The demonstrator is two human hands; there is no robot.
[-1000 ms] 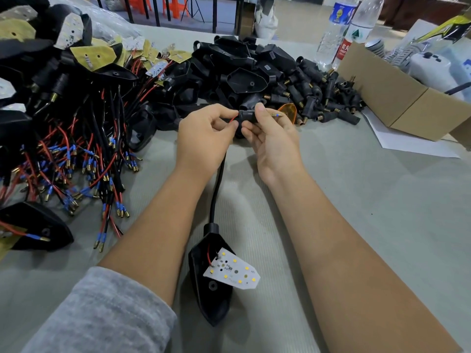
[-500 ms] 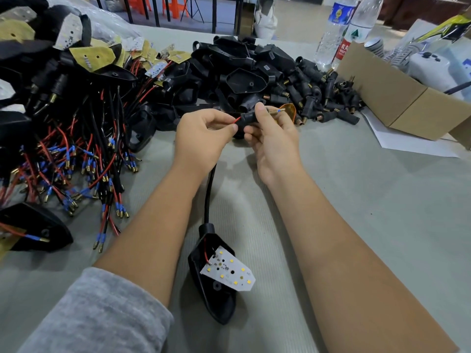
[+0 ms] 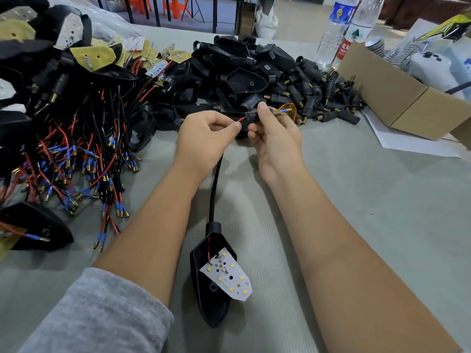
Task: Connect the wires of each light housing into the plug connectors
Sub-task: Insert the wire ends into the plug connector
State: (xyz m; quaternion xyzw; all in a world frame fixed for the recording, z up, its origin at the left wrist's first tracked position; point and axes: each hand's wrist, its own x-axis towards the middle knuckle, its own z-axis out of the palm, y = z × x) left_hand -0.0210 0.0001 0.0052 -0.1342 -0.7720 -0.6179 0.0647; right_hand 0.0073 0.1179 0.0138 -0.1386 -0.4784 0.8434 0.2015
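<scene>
Above the tabletop (image 3: 356,225) our left hand (image 3: 204,141) pinches the red wire (image 3: 241,120); our right hand (image 3: 277,138) grips the plug connector (image 3: 252,115) (threading underway); next, push it home.

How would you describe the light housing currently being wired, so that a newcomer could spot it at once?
Start at the grey table and look between the person's forearms. The light housing lies there alone, apart from the piles. Its white LED board faces up, and its black cable runs to the hands.

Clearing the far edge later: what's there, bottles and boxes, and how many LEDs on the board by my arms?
Bottles: 2
Cardboard box: 1
Yellow LEDs on the board: 8
Total: 11
</scene>
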